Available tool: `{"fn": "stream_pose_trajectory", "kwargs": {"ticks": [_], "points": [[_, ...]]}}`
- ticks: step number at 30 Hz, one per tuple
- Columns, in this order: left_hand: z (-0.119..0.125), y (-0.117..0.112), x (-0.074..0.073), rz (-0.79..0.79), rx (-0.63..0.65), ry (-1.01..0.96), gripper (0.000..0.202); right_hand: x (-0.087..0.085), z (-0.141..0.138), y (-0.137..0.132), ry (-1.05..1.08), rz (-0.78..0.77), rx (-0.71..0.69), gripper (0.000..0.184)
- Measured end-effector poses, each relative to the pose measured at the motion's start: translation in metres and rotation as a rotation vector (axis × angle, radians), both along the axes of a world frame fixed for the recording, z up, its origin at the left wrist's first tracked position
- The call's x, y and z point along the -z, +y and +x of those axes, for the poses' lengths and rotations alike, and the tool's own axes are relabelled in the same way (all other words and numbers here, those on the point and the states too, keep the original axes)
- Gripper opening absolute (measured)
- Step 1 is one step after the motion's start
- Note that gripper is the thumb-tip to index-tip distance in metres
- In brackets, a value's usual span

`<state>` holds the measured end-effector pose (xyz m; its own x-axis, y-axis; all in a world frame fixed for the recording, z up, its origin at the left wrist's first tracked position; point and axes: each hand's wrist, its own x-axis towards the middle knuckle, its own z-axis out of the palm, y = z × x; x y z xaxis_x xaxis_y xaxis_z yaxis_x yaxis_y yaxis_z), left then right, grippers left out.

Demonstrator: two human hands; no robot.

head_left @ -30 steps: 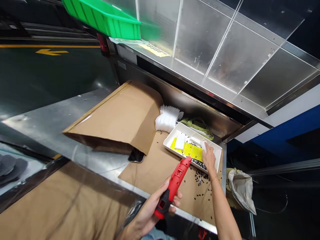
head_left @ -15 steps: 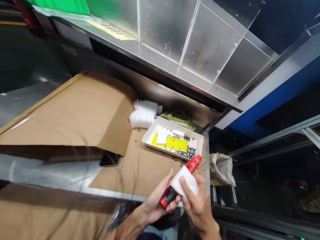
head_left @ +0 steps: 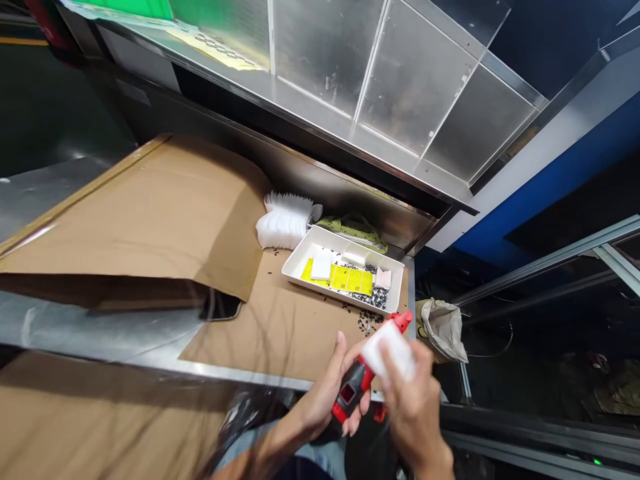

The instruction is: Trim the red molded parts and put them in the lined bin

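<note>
The left hand (head_left: 320, 407) is wrapped closed around the grip of a red handheld power tool (head_left: 353, 390), its fingers curling under the body and its thumb standing up along the side. The right hand (head_left: 413, 413) is pinching a white pad (head_left: 389, 350) narrowly between thumb and fingers and pressing it against the tool's upper end, so that only the red tip is showing beyond it. Both hands are working just above the near edge of the bench, over a brown kraft paper sheet (head_left: 280, 333). Beyond them, a white tray (head_left: 336, 297) is sitting on that sheet, holding yellow cards (head_left: 347, 280), smaller white pads, a pale pink pad (head_left: 383, 278) and a heap of small black parts (head_left: 373, 300). More black bits are lying scattered on the paper around the tray. A bundle of white bristly pieces (head_left: 283, 223) is resting just beside the tray's far corner, next to a folded kraft paper sleeve (head_left: 150, 220), and a crumpled paper bag (head_left: 443, 330) is sitting off the bench's right edge.
</note>
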<state>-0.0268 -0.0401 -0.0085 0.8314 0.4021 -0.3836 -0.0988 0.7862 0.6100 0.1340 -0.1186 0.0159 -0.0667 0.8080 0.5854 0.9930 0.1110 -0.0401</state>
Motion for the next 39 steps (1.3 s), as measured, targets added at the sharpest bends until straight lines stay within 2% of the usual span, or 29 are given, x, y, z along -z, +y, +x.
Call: {"fn": "stream_pose_trajectory", "kwargs": {"ticks": [2, 6, 10, 14, 17, 19, 22, 23, 27, 31, 35, 39], "points": [[0.0, -0.002, 0.001, 0.029, 0.02, 0.009, 0.101, -0.002, -0.001, -0.001, -0.023, 0.005, -0.055, 0.041], [-0.002, -0.007, 0.005, 0.139, 0.011, 0.009, 0.109, -0.008, 0.004, 0.0, -0.064, 0.053, 0.13, 0.037], [-0.003, -0.012, 0.009, 0.326, -0.065, 0.107, 0.118, -0.009, 0.005, -0.002, -0.044, 0.05, -0.068, 0.036], [-0.003, -0.013, 0.01, 0.44, -0.089, 0.12, 0.11, -0.008, 0.007, -0.003, -0.071, 0.135, 0.067, 0.031], [-0.002, -0.013, 0.009, 0.509, -0.095, 0.109, 0.107, -0.007, 0.005, -0.003, -0.046, 0.119, -0.071, 0.034], [-0.001, -0.012, 0.008, 0.515, -0.092, 0.102, 0.105, -0.006, 0.006, -0.003, -0.045, 0.111, -0.088, 0.035], [-0.001, -0.012, 0.009, 0.491, -0.099, 0.09, 0.103, -0.006, 0.008, -0.001, -0.053, 0.138, 0.104, 0.034], [-0.001, -0.012, 0.01, 0.484, -0.101, 0.09, 0.104, -0.005, 0.007, -0.001, -0.047, 0.137, 0.117, 0.034], [-0.002, -0.01, 0.012, 0.468, -0.104, 0.126, 0.11, 0.0, 0.001, -0.002, -0.034, 0.114, -0.041, 0.036], [-0.003, -0.01, 0.009, 0.499, -0.071, 0.164, 0.114, -0.001, 0.008, -0.004, -0.063, 0.129, 0.101, 0.034], [-0.006, -0.009, 0.003, 0.551, -0.048, 0.151, 0.111, -0.003, 0.018, -0.008, -0.112, 0.1, -0.034, 0.038], [-0.008, -0.006, -0.002, 0.599, -0.026, 0.136, 0.109, -0.004, 0.023, -0.011, -0.172, 0.118, 0.061, 0.035]]}}
